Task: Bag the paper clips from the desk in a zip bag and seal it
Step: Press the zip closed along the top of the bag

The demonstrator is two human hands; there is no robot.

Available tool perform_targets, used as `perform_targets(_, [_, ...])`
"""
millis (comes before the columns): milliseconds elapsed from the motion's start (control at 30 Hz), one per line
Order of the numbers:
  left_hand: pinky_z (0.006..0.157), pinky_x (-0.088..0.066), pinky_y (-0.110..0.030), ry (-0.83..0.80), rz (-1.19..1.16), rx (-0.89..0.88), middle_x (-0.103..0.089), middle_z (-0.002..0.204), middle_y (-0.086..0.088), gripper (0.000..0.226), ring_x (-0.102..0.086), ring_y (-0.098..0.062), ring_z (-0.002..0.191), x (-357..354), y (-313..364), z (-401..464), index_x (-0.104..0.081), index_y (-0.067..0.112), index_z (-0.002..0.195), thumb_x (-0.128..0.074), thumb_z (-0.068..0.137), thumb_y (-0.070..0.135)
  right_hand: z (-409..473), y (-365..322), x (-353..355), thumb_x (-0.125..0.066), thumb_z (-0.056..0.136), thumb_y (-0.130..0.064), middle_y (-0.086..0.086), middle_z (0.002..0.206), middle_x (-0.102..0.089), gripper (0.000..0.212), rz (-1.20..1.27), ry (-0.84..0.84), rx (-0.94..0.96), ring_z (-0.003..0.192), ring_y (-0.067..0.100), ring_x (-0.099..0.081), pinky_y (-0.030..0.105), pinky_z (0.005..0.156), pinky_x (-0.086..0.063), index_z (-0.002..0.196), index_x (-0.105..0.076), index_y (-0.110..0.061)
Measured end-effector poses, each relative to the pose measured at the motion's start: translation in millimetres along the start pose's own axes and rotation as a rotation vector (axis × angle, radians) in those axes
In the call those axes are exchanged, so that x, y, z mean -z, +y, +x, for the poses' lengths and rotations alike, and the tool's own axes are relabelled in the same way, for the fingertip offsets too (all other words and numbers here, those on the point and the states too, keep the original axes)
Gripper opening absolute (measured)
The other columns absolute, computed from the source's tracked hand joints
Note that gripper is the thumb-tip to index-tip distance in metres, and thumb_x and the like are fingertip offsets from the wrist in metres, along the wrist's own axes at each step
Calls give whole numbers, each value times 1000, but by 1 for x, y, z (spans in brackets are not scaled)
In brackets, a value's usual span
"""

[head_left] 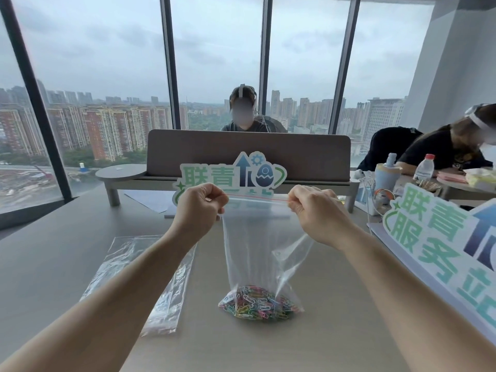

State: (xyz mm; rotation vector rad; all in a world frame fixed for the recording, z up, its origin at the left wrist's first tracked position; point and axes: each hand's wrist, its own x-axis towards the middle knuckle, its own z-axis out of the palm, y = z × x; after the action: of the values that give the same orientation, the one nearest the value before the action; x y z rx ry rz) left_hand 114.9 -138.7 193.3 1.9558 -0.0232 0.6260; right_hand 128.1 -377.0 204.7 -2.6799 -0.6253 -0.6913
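Observation:
A clear zip bag [255,237] hangs upright over the desk, its red-lined zip strip stretched level between my two hands. My left hand [200,208] pinches the strip's left end and my right hand [315,209] pinches its right end. A heap of coloured paper clips [259,304] fills the bag's bottom, which rests on the desk top. I cannot tell whether the zip strip is pressed closed along its length.
A flat pile of spare clear zip bags [139,275] lies on the desk [53,264] to the left. A cut-out sign [233,173] stands behind the bag and a larger sign [442,251] lies at right. A brown divider [249,146] separates other people's seats.

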Motion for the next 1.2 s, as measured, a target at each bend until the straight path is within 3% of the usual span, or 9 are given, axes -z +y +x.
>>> perform_targets(167, [56,-57,-23,10,-24,2,-63,62,-4,11,-60,-10,54,0,-5,1,-68,3,78,-67,88,6,-5,11,4,-42,101,-29,-12,97,-55,17,-5,22,-13,91,13,-46,28,84,-24,95,-55,-19])
perform_targets(267, [53,-56,-20,19,-34,16,-63,62,-3,9,-59,-5,50,0,-9,2,-70,1,80,-67,88,5,-7,19,4,-45,100,-29,-6,101,-62,14,7,22,-30,98,20,-53,31,87,-29,89,-50,-23])
perform_targets(367, [55,-57,-23,29,-59,34,-63,62,-4,11,-60,-10,53,1,-12,3,-69,4,78,-67,88,3,-10,27,4,-46,99,-29,-10,94,-58,14,25,29,-54,97,22,-55,35,89,-33,86,-47,-25])
perform_targets(500, [60,-58,-29,22,-82,52,-63,64,-5,15,-61,-16,58,2,-15,4,-68,8,75,-66,89,3,-13,35,6,-50,98,-27,-11,88,-54,14,54,72,-94,85,21,-52,32,78,-33,90,-57,-18])
perform_targets(700, [56,-56,-23,31,-86,56,-62,62,-4,16,-59,-14,55,-1,-16,5,-67,9,73,-67,88,3,-17,43,6,-55,95,-31,-9,85,-57,16,93,84,-161,83,26,-57,35,75,-43,91,-61,-17])
perform_targets(867, [61,-58,-29,29,-83,49,-62,62,-6,12,-58,-16,55,-3,-16,3,-68,6,77,-66,89,3,-20,43,4,-56,94,-30,-10,84,-58,16,99,124,-180,82,24,-57,30,71,-35,89,-61,-15])
perform_targets(967, [61,-58,-28,26,-86,45,-62,62,-5,11,-59,-16,56,-3,-14,2,-68,7,77,-67,89,5,-21,44,1,-57,94,-29,-9,83,-58,15,110,137,-202,82,25,-57,32,70,-38,87,-61,-16])
perform_targets(1200, [71,-58,-39,16,-114,51,-66,71,-7,4,-62,-22,66,2,-13,-1,-72,10,84,-70,88,11,-21,35,-6,-59,91,-28,-5,94,-64,8,173,218,-201,89,21,-58,38,82,-46,94,-62,-20])
